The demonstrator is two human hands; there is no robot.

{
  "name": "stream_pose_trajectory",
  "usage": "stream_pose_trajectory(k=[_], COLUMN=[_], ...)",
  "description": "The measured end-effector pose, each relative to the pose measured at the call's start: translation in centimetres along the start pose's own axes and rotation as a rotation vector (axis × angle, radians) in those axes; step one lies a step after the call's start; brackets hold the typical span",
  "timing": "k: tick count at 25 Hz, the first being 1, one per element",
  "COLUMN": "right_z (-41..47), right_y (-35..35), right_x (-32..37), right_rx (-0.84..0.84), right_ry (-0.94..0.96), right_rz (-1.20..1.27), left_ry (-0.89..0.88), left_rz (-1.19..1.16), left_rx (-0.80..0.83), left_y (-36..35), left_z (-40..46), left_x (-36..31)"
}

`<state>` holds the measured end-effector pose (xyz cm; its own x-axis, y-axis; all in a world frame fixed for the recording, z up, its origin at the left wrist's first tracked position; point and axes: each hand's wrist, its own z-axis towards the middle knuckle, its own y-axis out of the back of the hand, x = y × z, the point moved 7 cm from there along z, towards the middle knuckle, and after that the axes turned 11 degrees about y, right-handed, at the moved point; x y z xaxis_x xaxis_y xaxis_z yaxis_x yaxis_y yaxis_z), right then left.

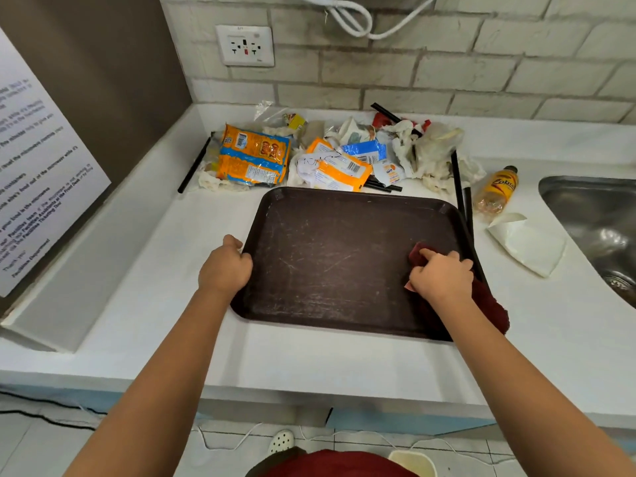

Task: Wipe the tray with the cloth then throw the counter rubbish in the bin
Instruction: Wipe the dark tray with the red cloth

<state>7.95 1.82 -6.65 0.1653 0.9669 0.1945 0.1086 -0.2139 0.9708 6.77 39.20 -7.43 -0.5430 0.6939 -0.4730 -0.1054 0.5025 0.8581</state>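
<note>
A dark brown scratched tray (337, 256) lies flat on the white counter (192, 235). My left hand (227, 263) grips the tray's left rim. My right hand (442, 275) holds a dark red cloth (488, 306) against the tray's right side; part of the cloth hangs over the right rim. Behind the tray sits a heap of rubbish: orange snack bags (253, 156), crumpled wrappers and tissues (361, 156), black straws (459, 182). No bin shows clearly.
A squashed yellow bottle (497, 191) and a white paper bag (526, 242) lie right of the tray. A steel sink (599, 222) is at far right. A printed notice (38, 173) leans at left. The brick wall carries a socket (245, 45).
</note>
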Motion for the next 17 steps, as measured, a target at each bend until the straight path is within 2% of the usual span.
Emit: stream_pose_trajectory(k=[3,8,10,13,17], right_z=[-0.1,1.5,2.8,4.9,5.7], right_y=[0.0,0.4,0.8,0.6,-1.2], right_x=[-0.3,-0.4,0.6,4.3,12.1], right_rx=[-0.022,-0.049,-0.025,0.053,0.113], right_ry=[-0.019,-0.202,-0.191,-0.046,0.361], right_rz=[-0.016,0.033,0.014,-0.028,-0.085], left_ry=[-0.064,-0.152,-0.153,-0.146,-0.122], left_rz=[0.005,0.01,-0.013,-0.043,-0.064], left_rx=[-0.034,-0.031,-0.037,-0.045,-0.079], left_y=[-0.5,-1.2,-1.0,-0.7,-0.7], left_z=[1.7,2.7,2.8,3.1,3.0], left_x=[-1.5,-2.0,-1.8,-1.4,-1.5])
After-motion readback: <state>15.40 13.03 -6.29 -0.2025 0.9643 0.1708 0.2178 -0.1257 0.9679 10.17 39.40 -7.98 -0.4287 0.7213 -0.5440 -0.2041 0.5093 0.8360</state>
